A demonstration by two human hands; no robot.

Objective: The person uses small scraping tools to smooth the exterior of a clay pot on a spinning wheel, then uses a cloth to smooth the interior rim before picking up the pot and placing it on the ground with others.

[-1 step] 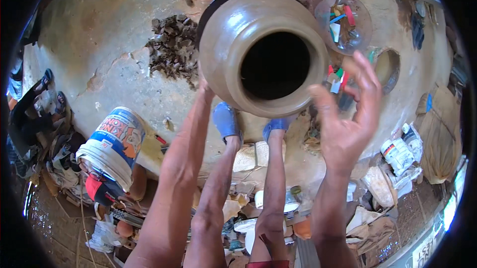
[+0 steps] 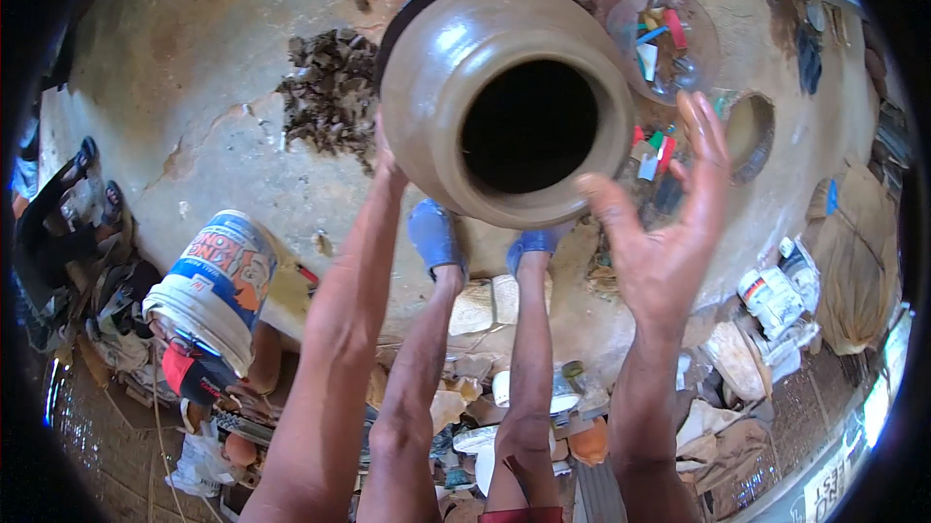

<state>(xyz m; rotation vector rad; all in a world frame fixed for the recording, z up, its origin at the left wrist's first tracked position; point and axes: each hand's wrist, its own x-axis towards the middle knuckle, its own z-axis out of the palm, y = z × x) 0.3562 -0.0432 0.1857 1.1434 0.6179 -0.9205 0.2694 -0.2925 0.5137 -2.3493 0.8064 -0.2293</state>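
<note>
A large round brown clay pot (image 2: 419,126), wet and shiny, stands ahead of me with its wide dark mouth facing up toward me. My left hand (image 2: 386,147) is against the pot's lower left side. Its fingers are hidden behind the pot wall. On the right, my right hand (image 2: 664,252) is open, with its fingers spread and holding nothing. Its thumb overlaps the edge of the pot's rim in view; whether it touches cannot be told. A dark round edge (image 2: 393,48) shows behind the pot.
Clay scraps (image 2: 328,92) lie left of the pot. To its right are a clear bowl of small tools (image 2: 700,24), loose coloured pieces (image 2: 664,143) and a round hole or basin (image 2: 761,140). A white-and-blue bucket (image 2: 228,261) stands left. Blue shoes (image 2: 435,234) are below the pot.
My right hand has moved a little left, its thumb closer to the pot's mouth. My left hand stays against the pot. The whole view has shifted slightly.
</note>
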